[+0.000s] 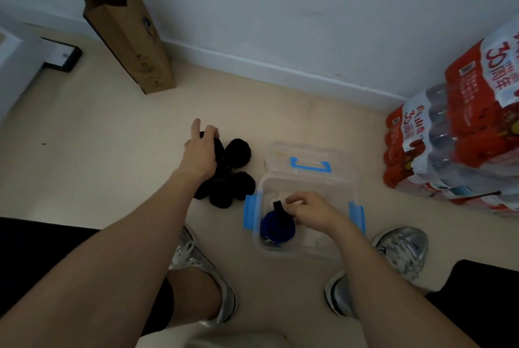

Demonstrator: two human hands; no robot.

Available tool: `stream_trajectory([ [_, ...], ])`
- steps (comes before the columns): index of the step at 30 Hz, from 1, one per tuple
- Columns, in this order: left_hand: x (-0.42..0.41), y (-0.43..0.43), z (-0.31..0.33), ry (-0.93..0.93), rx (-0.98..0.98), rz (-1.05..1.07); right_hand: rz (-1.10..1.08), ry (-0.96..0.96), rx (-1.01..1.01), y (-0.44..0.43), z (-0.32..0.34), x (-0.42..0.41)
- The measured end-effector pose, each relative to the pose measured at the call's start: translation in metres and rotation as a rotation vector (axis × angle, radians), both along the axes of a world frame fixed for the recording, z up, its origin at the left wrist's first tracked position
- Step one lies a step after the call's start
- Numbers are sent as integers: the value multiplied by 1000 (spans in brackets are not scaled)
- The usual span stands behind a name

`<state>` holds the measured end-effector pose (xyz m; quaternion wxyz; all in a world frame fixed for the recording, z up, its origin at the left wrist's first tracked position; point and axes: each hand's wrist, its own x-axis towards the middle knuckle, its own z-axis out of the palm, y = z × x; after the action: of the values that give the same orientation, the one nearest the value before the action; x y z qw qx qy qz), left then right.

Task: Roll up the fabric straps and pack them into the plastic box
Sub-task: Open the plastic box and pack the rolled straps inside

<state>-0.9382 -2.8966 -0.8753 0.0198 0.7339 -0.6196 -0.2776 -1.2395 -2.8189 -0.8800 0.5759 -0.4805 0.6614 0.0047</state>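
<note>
A clear plastic box [351,196] with blue side latches stands open on the floor between my feet. Its clear lid [310,163] with a blue handle lies just behind it. A rolled blue strap [276,228] sits in the box's left part. My right hand [311,208] hovers inside the box and pinches the roll's black end tab. Several rolled black straps [238,152] lie in a heap on the floor left of the box. My left hand [200,151] reaches over the heap, fingers curled round one black roll at its far left.
A tall brown paper bag [129,36] leans on the wall at the back left. Shrink-wrapped packs of bottled water [460,134] are stacked at the right. A black-framed flat item [63,58] lies at far left. My silver shoes [401,252] flank the box.
</note>
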Motion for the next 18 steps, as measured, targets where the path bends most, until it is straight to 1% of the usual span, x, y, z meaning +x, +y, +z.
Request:
stream_trajectory([
  [3,-4,-2,-6,-49,-77,-62,12,38,24,0,-6,-3],
  [7,2,3,-9,-129,-215,-100,56,78,-6,0,-7,-2],
  [9,3,10,-4,-163,-306,-131,90,113,-44,-1,-1,-3],
  [11,-2,16,8,-152,-431,-122,129,176,-132,-2,10,-5],
  [12,-7,19,16,-108,-490,-92,152,201,-178,-1,17,-5],
  [14,-21,26,34,73,-566,10,190,244,-290,1,29,-1],
  [16,-36,33,53,269,-551,112,174,319,-465,5,40,5],
  [17,-42,36,62,298,-545,126,145,339,-575,8,44,9],
  [18,-49,40,72,287,-557,115,115,337,-689,10,49,13],
])
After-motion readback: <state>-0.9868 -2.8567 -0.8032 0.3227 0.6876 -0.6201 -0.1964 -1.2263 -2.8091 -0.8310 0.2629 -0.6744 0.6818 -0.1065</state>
